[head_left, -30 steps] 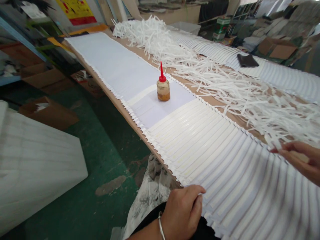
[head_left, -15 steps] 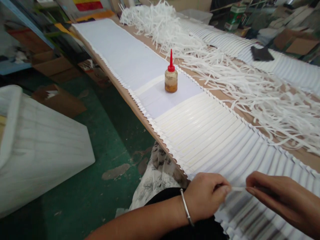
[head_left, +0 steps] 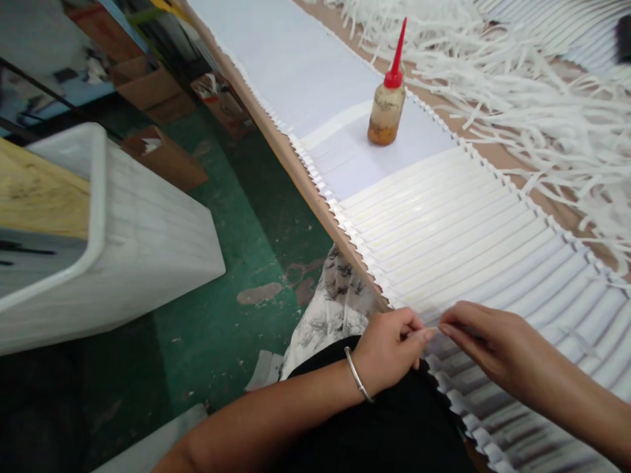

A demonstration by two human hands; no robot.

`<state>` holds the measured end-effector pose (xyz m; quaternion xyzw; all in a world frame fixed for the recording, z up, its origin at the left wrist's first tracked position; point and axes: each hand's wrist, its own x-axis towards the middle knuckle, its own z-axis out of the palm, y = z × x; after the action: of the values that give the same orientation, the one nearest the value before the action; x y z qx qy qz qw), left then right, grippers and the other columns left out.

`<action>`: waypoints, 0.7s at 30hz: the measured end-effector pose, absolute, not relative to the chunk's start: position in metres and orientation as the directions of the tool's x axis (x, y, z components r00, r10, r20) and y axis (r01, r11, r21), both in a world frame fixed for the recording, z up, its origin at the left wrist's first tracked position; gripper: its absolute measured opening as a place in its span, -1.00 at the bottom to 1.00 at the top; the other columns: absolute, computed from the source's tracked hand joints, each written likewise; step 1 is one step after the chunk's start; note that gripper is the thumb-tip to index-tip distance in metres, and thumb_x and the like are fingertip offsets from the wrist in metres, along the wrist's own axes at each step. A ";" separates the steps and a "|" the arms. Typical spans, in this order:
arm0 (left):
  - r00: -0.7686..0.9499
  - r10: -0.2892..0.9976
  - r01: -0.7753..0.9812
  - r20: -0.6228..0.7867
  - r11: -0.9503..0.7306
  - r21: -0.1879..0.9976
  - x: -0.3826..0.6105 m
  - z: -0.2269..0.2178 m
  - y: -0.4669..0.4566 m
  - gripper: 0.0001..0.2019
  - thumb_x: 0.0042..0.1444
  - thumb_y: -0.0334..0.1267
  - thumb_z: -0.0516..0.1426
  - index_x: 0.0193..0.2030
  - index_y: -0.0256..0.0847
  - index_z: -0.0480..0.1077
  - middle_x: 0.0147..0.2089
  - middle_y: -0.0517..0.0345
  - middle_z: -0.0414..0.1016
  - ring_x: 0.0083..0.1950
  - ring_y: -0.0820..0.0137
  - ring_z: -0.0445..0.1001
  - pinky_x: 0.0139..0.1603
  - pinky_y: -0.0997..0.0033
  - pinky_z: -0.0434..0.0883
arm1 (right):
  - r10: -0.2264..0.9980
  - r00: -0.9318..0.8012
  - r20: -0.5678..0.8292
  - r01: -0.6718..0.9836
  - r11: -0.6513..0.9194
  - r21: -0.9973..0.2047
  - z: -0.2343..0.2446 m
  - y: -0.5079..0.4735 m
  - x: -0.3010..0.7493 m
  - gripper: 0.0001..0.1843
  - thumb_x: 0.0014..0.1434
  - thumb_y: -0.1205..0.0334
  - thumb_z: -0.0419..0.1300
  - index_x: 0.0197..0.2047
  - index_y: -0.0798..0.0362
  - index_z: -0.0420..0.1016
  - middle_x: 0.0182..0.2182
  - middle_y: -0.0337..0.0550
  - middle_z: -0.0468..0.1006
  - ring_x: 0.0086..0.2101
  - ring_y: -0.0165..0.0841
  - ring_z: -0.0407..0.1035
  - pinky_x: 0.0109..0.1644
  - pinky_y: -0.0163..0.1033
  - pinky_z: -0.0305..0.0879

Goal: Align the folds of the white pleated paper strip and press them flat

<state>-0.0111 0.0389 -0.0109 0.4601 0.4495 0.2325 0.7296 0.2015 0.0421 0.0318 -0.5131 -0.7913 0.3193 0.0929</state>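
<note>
A long row of overlapping white paper sheets (head_left: 473, 243) with pale adhesive strips lies fanned along the table. My left hand (head_left: 389, 348), a metal bangle on its wrist, pinches the near edge of one sheet at the table's front. My right hand (head_left: 488, 341) meets it fingertip to fingertip and pinches a thin white strip at that same edge. A glue bottle (head_left: 387, 108) with a red nozzle stands upright on the sheets farther along, well away from both hands.
A heap of peeled white paper strips (head_left: 552, 112) covers the far side of the brown table (head_left: 305, 184). A white bin (head_left: 123, 236) stands on the green floor at left, with cardboard boxes (head_left: 162, 157) behind it. A patterned cloth hangs under the table edge.
My right hand came in from the far right to meet my left hand at the near edge. Both now pinch there. The view has tilted down and moved closer.
</note>
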 end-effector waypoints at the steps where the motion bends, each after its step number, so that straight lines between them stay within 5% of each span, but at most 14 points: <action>1: 0.477 0.756 0.060 -0.449 0.482 0.874 -0.013 -0.012 0.040 -0.73 0.27 -0.05 0.22 -0.33 -0.18 0.37 -0.61 0.34 0.36 -0.60 0.50 0.27 -0.47 0.52 0.24 | 0.879 -0.423 -0.221 0.763 0.214 -0.610 0.029 0.045 0.200 -0.68 0.47 0.03 0.06 -0.25 -0.06 0.52 -0.39 -0.18 0.63 -0.42 -0.33 0.51 -0.36 -0.26 0.33; 7: 0.404 0.804 0.064 -0.436 0.451 0.890 -0.031 -0.018 0.043 -0.79 0.34 -0.10 0.12 -0.17 -0.21 0.41 -0.57 0.34 0.40 -0.63 0.54 0.25 -0.48 0.53 0.22 | 0.911 -0.343 -0.227 0.818 0.171 -0.550 0.012 0.067 0.191 -0.71 0.39 -0.03 0.11 -0.28 -0.07 0.50 -0.40 -0.21 0.64 -0.44 -0.32 0.49 -0.35 -0.24 0.28; 14: 0.309 0.902 0.264 -0.300 0.222 0.939 -0.049 -0.023 0.041 -0.80 0.37 -0.21 0.09 -0.13 -0.22 0.52 -0.49 0.25 0.50 -0.46 0.43 0.46 -0.38 0.47 0.33 | 0.957 -0.211 -0.201 0.919 0.124 -0.373 0.010 0.080 0.191 -0.72 0.29 -0.03 0.12 -0.30 -0.06 0.52 -0.44 -0.20 0.63 -0.51 -0.29 0.43 -0.36 -0.20 0.18; 21: 0.469 0.882 0.507 0.035 -0.301 0.808 -0.052 -0.024 0.036 -0.71 0.48 -0.28 0.01 0.14 -0.19 0.53 -0.02 0.07 0.71 -0.07 0.28 0.68 -0.09 0.34 0.52 | 0.961 -0.167 -0.220 0.931 0.081 -0.356 0.008 0.084 0.199 -0.70 0.28 -0.07 0.13 -0.29 -0.07 0.54 -0.43 -0.20 0.63 -0.49 -0.28 0.43 -0.34 -0.18 0.18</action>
<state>-0.0519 0.0359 -0.0243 0.7680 0.4523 0.2466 0.3805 0.1995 0.0838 0.0083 -0.6442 -0.7342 0.2111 0.0356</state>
